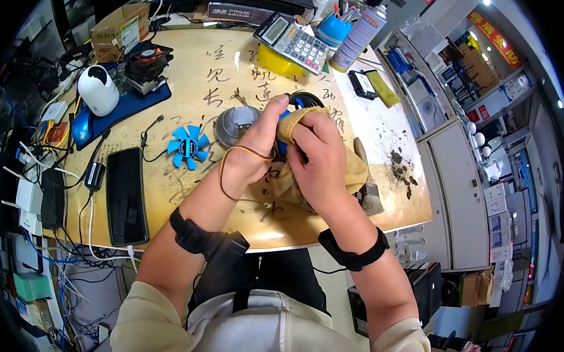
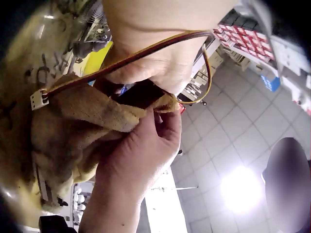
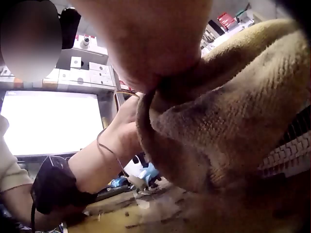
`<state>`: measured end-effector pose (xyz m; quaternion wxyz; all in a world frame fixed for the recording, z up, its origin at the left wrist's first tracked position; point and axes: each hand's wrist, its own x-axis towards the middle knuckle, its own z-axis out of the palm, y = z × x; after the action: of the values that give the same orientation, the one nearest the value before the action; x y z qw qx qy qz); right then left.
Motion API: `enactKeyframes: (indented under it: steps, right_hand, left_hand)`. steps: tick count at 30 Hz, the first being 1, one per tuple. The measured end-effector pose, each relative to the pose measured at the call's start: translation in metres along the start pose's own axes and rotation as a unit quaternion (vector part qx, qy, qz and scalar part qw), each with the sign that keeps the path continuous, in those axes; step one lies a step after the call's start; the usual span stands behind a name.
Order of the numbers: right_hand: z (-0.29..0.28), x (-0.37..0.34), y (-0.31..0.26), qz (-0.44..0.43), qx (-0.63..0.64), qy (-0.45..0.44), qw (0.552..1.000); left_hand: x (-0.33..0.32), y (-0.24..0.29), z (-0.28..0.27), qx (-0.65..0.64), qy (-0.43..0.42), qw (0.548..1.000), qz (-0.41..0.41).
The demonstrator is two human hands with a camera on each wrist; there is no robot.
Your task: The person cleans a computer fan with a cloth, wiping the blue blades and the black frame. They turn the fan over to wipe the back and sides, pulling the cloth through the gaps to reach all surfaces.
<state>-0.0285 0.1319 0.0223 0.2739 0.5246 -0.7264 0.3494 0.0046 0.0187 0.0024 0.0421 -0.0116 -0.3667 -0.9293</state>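
Your right grip (image 1: pixel 321 159) pinches the cloth (image 1: pixel 355 171) against the black frame (image 1: pixel 310 98), which your left grip (image 1: pixel 257 136) holds above the counter (image 1: pixel 183 50); their contact is partly hidden. You appear to be wiping; the next move calls for steady left support and a turned cloth.
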Motion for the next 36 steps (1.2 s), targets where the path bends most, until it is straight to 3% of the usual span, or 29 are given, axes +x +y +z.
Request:
enactKeyframes:
  steps: [5, 8, 10, 12, 14, 17, 19, 21, 23, 26, 29, 32, 36]
  right_hand:
    - [-0.006, 0.001, -0.001, 0.001, -0.011, -0.033, 0.999]
    - [-0.013, 0.003, -0.001, 0.046, 0.036, -0.066, 0.996]
    - [-0.017, 0.0, 0.003, 0.107, 0.135, -0.087, 0.981]
    - [-0.026, 0.001, 0.006, 0.149, 0.227, -0.088, 0.958]
    - [-0.029, -0.002, 0.009, 0.311, 0.432, -0.014, 0.846]
    - [-0.029, 0.0, 0.013, 0.328, 0.449, 0.04, 0.83]
    - [-0.026, 0.004, 0.016, 0.188, 0.272, -0.002, 0.944]
    - [-0.022, 0.006, 0.006, 0.215, 0.152, -0.024, 0.964]
    - [-0.019, 0.011, 0.008, 0.102, -0.033, -0.026, 0.994]
    - [-0.019, 0.016, 0.009, 0.112, -0.058, -0.06, 0.99]
    - [-0.023, 0.023, 0.012, 0.116, -0.074, -0.093, 0.986]
    - [-0.02, 0.02, 0.022, 0.158, -0.123, -0.084, 0.976]
    - [-0.016, 0.009, 0.031, 0.202, -0.099, -0.053, 0.973]
  left_hand:
    - [0.002, -0.003, 0.001, 0.002, 0.011, 1.0, 0.009]
    - [0.002, -0.003, 0.001, -0.011, 0.008, 1.0, -0.003]
    - [0.003, -0.005, -0.003, -0.005, 0.001, 1.0, -0.017]
    - [0.003, -0.001, -0.005, -0.042, -0.014, 0.999, -0.021]
    - [0.001, 0.005, -0.001, -0.054, -0.028, 0.998, 0.001]
    - [0.001, 0.007, 0.002, -0.055, -0.01, 0.998, -0.007]
    - [0.003, 0.002, 0.003, -0.014, -0.019, 1.0, 0.017]
    - [0.009, -0.012, -0.003, 0.062, -0.027, 0.996, 0.06]
    - [0.01, -0.014, -0.003, 0.132, -0.036, 0.981, 0.135]
    - [0.013, -0.021, -0.008, 0.21, -0.003, 0.961, 0.182]
    - [0.007, -0.015, -0.004, 0.257, 0.007, 0.95, 0.175]
    - [0.001, -0.013, 0.004, 0.282, 0.009, 0.936, 0.212]
    - [0.005, -0.016, 0.001, 0.189, -0.015, 0.964, 0.189]
